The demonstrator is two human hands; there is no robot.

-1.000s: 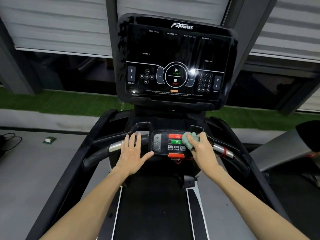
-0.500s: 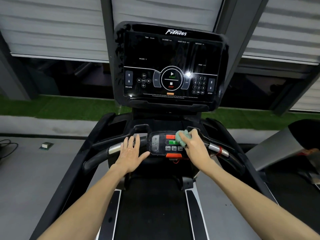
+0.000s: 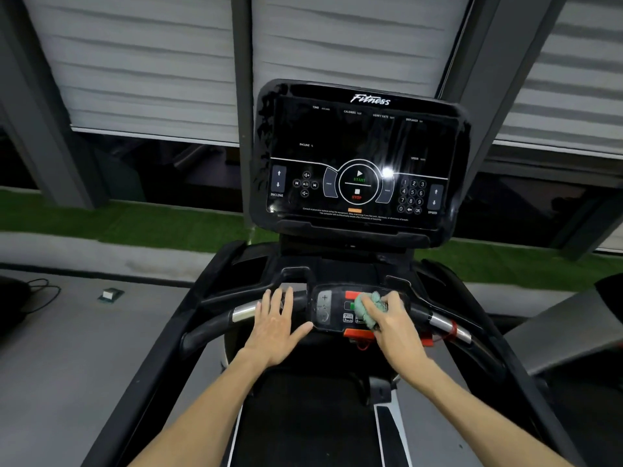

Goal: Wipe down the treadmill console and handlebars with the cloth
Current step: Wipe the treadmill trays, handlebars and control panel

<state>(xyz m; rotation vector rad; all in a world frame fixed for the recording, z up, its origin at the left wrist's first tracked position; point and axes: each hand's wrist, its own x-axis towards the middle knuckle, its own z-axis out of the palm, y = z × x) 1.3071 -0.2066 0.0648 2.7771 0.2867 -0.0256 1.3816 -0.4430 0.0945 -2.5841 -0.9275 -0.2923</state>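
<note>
The black treadmill console screen (image 3: 360, 156) stands upright ahead of me, with its printed controls facing me. Below it a small button panel (image 3: 325, 308) sits in the middle of the handlebar (image 3: 242, 311). My right hand (image 3: 392, 323) grips a bunched green cloth (image 3: 369, 308) and holds it on the right half of that panel, over the red and green buttons. My left hand (image 3: 278, 326) lies flat with straight fingers on the handlebar just left of the panel, thumb toward it.
The black treadmill belt (image 3: 303, 426) runs under my arms. Grey floor (image 3: 67, 348) lies to the left with a small box (image 3: 111, 294) and a dark cable (image 3: 40, 291). A strip of green turf (image 3: 101, 224) and shuttered windows are beyond. A second machine (image 3: 573, 325) sits at right.
My right hand has slid the cloth leftward across the button panel, from its right edge toward the middle. The left hand stays put. My view has tilted up a little.
</note>
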